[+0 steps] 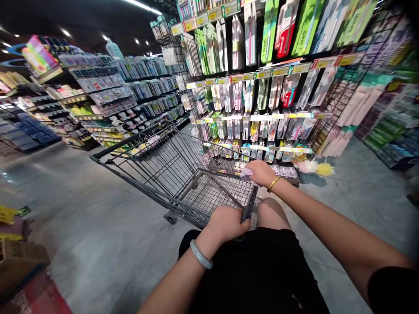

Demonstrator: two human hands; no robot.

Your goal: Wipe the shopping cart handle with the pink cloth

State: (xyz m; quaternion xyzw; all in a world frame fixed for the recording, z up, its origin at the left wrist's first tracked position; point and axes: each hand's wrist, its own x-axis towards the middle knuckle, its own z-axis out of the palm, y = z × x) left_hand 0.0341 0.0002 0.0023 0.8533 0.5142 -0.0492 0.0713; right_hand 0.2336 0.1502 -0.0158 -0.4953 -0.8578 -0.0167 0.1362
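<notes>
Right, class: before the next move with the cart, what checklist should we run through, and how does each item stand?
1. Left hand on the handle: ok, its fingers curl around the near end.
2. Right hand free of other things: not ok, it holds something lilac.
3. Right hand also gripping the handle: cannot tell, its grip is partly hidden.
4. Cart upright: ok.
5. Cart apart from the rack: cannot tell, they overlap in this view.
</notes>
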